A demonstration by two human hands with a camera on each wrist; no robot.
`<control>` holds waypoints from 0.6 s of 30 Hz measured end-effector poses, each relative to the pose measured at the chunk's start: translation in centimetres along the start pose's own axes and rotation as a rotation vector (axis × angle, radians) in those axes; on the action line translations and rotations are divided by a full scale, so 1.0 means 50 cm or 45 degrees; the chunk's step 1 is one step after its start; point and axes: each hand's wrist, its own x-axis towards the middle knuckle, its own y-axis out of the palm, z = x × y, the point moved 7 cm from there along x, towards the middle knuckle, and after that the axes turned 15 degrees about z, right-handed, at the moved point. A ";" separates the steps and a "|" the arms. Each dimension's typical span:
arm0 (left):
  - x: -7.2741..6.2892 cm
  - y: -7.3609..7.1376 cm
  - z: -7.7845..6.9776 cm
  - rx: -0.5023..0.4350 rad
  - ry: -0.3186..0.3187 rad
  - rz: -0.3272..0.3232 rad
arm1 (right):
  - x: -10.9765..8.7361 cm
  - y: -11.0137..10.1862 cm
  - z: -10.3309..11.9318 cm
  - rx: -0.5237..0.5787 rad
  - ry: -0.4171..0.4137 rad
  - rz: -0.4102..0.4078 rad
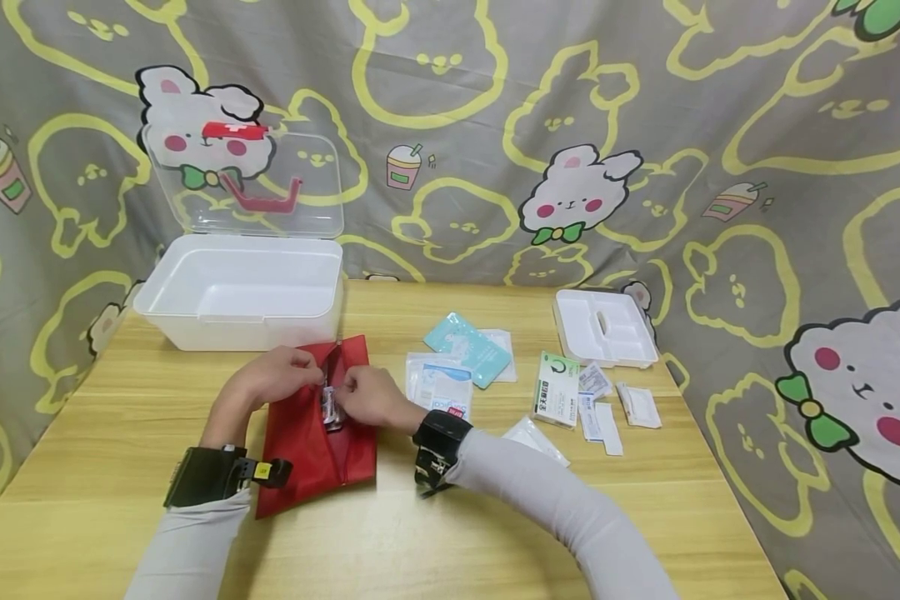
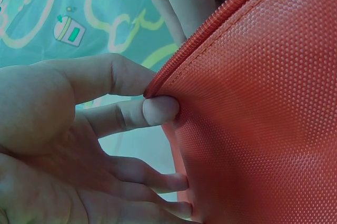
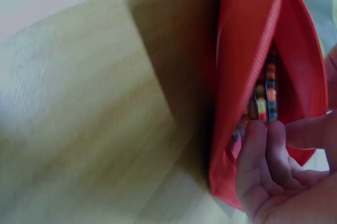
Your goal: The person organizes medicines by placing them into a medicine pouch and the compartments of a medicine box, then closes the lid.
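A red zippered pouch (image 1: pixel 292 454) lies on the table with its mouth spread apart. My left hand (image 1: pixel 283 375) pinches the zipper edge (image 2: pixel 210 21) between thumb and forefinger, and its other fingers lie against the pouch's fabric. My right hand (image 1: pixel 375 398) reaches into the opening from the right. Its thumb and fingertips pinch the end of a clear packet (image 1: pixel 332 408) with rows of orange, dark and yellow bead-like pieces (image 3: pixel 271 93). Most of that packet sits inside the pouch, partly hidden by the zipper flap.
Behind the pouch stands a white box (image 1: pixel 232 329) with its clear lid (image 1: pixel 255 183) raised. To the right lie a teal packet (image 1: pixel 471 348), a mask packet (image 1: pixel 442 387), a green-white carton (image 1: pixel 557 389), several small sachets and a white divided tray (image 1: pixel 606 327). A patterned curtain (image 1: pixel 457 83) borders the table.
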 end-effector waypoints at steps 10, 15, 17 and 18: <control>0.001 0.001 0.003 -0.005 -0.016 0.002 | -0.015 -0.065 -0.036 0.089 0.027 -0.031; 0.002 0.001 0.004 -0.002 -0.018 0.000 | -0.026 -0.104 -0.073 0.133 0.048 -0.059; 0.001 0.001 0.004 0.003 -0.014 -0.001 | -0.031 -0.118 -0.088 0.137 0.059 -0.072; 0.000 0.002 0.003 0.004 -0.013 -0.003 | -0.033 -0.125 -0.096 0.132 0.064 -0.080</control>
